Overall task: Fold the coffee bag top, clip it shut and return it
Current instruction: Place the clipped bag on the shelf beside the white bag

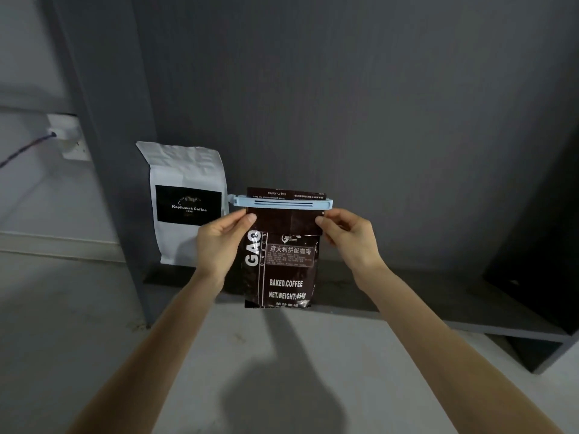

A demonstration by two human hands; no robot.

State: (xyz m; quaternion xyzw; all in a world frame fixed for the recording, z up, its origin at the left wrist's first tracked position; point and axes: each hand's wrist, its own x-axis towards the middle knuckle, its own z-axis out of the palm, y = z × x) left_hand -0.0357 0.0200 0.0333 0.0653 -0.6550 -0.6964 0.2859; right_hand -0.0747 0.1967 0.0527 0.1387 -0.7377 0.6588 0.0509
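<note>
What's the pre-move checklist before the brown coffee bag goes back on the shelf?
1. Top folded over: ok. The brown coffee bag has its top flap doubled down.
2. Clip on: ok. The blue clip spans the full width of the fold.
3. Clip latched: cannot tell. Its left end sticks out past the bag edge; the catch is not readable.
4. Grip: ok. Left hand and right hand pinch the bag's upper corners just below the clip.
5. Landing spot: ok. The dark shelf is bare to the right of the white coffee bag.
6. Bag upright: ok. The print reads level.
</note>
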